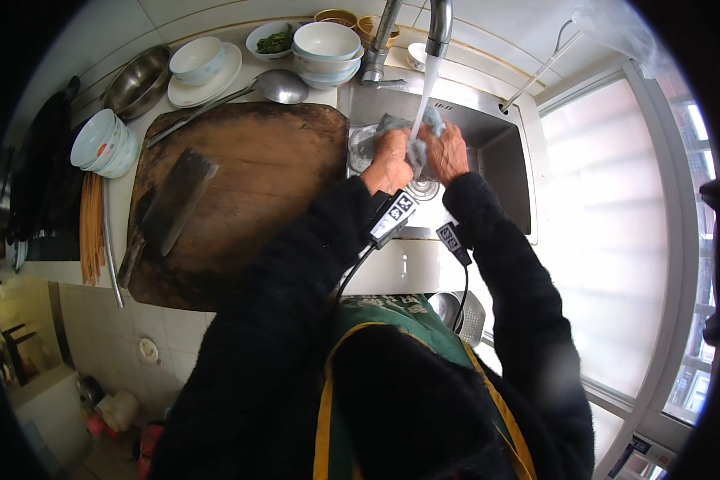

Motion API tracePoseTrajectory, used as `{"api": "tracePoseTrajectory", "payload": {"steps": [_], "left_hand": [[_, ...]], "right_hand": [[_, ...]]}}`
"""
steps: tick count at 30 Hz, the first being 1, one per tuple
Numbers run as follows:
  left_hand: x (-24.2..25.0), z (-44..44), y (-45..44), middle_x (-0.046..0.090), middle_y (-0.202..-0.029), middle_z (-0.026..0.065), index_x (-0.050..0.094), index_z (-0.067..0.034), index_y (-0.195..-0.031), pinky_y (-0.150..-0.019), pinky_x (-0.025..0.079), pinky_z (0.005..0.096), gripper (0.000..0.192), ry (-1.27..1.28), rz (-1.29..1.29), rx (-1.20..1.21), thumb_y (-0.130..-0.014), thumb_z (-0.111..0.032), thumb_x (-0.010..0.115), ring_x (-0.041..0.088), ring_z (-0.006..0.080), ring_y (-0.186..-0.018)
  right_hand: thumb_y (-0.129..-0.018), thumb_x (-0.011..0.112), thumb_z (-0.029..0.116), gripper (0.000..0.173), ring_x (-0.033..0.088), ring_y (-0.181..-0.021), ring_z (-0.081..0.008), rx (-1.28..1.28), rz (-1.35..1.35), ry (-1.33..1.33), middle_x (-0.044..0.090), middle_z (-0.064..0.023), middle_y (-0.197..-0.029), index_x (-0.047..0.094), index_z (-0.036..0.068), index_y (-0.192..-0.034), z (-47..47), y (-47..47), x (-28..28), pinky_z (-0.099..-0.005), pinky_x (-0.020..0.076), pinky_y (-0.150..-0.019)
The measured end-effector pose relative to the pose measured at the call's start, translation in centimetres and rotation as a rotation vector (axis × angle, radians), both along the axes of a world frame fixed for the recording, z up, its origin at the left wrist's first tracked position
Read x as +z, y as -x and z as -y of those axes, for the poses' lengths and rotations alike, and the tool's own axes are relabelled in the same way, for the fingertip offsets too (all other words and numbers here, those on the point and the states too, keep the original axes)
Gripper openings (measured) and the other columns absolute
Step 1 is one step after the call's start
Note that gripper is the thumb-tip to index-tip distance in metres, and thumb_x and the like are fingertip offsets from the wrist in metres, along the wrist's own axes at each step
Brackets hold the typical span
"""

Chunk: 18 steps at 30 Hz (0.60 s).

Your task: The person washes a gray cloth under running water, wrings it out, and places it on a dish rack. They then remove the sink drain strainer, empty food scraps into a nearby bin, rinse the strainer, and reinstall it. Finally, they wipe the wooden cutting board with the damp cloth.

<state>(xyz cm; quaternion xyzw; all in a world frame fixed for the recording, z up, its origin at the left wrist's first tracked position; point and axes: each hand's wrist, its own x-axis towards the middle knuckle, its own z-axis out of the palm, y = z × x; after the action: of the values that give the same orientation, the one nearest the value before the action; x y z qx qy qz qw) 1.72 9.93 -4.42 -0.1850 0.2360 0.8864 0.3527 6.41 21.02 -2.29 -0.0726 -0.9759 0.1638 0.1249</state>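
Water runs from the metal faucet (439, 33) onto a wet grey-green cloth (417, 153) over the stainless steel sink (504, 153). My left hand (390, 162) grips the cloth from the left, and my right hand (447, 153) grips it from the right. Part of the cloth bunches between the two hands, under the stream. The fingertips are partly hidden by the cloth and the backs of the hands. Below the hands shows the round sink drain (423, 189). A clear, shiny item (362, 147) lies in the sink beside my left hand; its kind is unclear.
Left of the sink lies a wooden cutting board (264, 174) bearing a cleaver (180, 198) and a large metal spoon (281, 87). Behind it stand stacked bowls (327, 45), a bowl of greens (270, 45) and a metal basin (137, 84). More bowls (105, 144) and chopsticks (91, 228) are at left.
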Motion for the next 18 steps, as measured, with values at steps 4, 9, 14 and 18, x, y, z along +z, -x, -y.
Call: {"api": "tracePoseTrajectory", "payload": {"steps": [4, 9, 14, 18], "left_hand": [[1.2, 2.1, -0.3, 0.06, -0.087, 0.0083, 0.059, -0.006, -0.089, -0.071, 0.048, 0.0366, 0.011, -0.023, -0.174, -0.08, -0.078, -0.007, 0.06, 0.058, 0.023, -0.077], [1.2, 2.1, 2.0, 0.056, -0.082, 0.0047, 0.056, -0.008, -0.086, -0.07, 0.047, 0.0365, 0.013, -0.103, -0.027, 0.007, -0.081, -0.015, 0.066, 0.055, 0.0213, -0.074], [0.3, 1.7, 0.9, 0.053, -0.085, 0.0084, 0.053, -0.005, -0.085, -0.07, 0.048, 0.0404, 0.01, 0.071, -0.029, 0.099, -0.077, 0.0, 0.056, 0.055, 0.0254, -0.08], [-0.2, 3.1, 0.1, 0.054, -0.101, 0.0141, 0.052, 0.0, -0.111, -0.084, 0.046, 0.0394, 0.045, 0.0, -0.252, -0.086, -0.067, 0.007, 0.051, 0.053, 0.0317, -0.097]], "right_hand": [[-0.084, 0.061, 0.031, 0.052, 0.049, -0.111, -0.0407, -0.279, -0.158, 0.515, 0.053, -0.0305, -0.118, 0.052, 0.0, -0.125, -0.9, -0.3, 1.1, -0.0399, 0.0385, -0.096], [-0.088, 0.062, 0.027, 0.036, 0.051, -0.095, -0.0186, -0.019, -0.075, 1.369, 0.055, -0.0093, -0.109, 0.054, 0.006, -0.116, 4.9, -5.0, 3.4, -0.0307, 0.0409, -0.086], [-0.089, 0.059, 0.033, 0.031, 0.052, -0.092, -0.0228, -0.006, -0.175, 0.452, 0.055, -0.0115, -0.091, 0.055, 0.006, -0.104, 5.1, -3.0, 1.5, -0.0329, 0.0404, -0.085], [-0.09, 0.056, 0.037, 0.038, 0.062, -0.087, -0.0343, -0.147, 0.006, 0.654, 0.062, -0.0254, -0.092, 0.057, 0.0, -0.101, 1.2, -2.3, 0.0, -0.0367, 0.0472, -0.074]]}}
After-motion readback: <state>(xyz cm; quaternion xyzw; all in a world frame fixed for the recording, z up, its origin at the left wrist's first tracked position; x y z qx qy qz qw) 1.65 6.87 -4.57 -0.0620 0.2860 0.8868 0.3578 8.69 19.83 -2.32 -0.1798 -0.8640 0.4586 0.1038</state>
